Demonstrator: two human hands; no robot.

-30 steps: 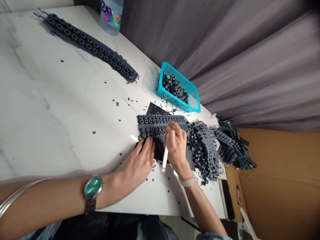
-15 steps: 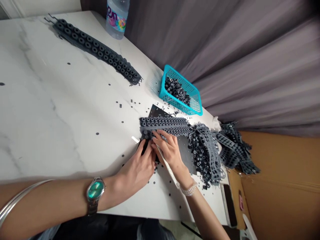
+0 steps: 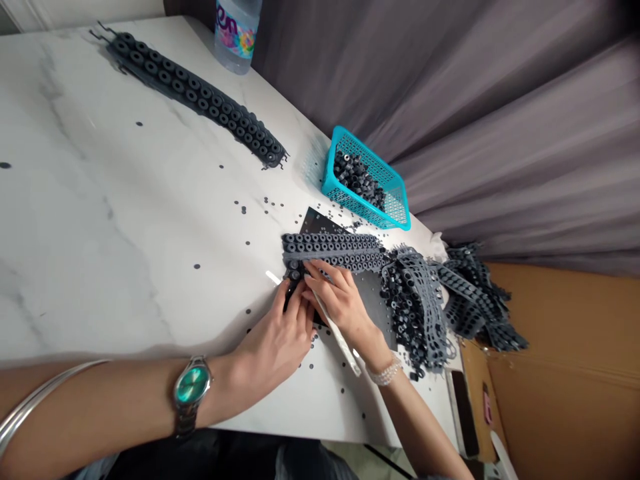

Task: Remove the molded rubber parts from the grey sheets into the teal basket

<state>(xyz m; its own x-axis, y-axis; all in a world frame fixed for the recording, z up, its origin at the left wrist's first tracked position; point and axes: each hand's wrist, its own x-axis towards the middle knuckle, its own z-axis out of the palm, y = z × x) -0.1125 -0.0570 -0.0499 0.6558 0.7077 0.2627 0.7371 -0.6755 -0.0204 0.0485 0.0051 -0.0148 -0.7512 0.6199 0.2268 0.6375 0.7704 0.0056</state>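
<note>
My left hand lies at the near left corner of a dark grey rubber strip with rows of round ring-shaped studs. Its thumb and fingertips grip the strip's near edge; the exact contact is partly hidden. Pinched in my right hand is a slim white stick-like tool, its tip hidden by the fingers at the same edge. Both hands' fingertips nearly meet there. Beneath the strip lies a dark flat sheet. To the right, loose black ring pieces pile up against perforated rubber webbing.
A turquoise basket of small dark ring pieces stands beyond the strip. Another studded strip lies at the far left, near a water bottle. Small dark discs dot the white table. A phone rests at the right edge beside a cardboard box.
The view has shifted slightly. My right wrist has turned a little away from the white tool's rear end, widening the gap between them. Both hands stay at the strip's near edge.
</note>
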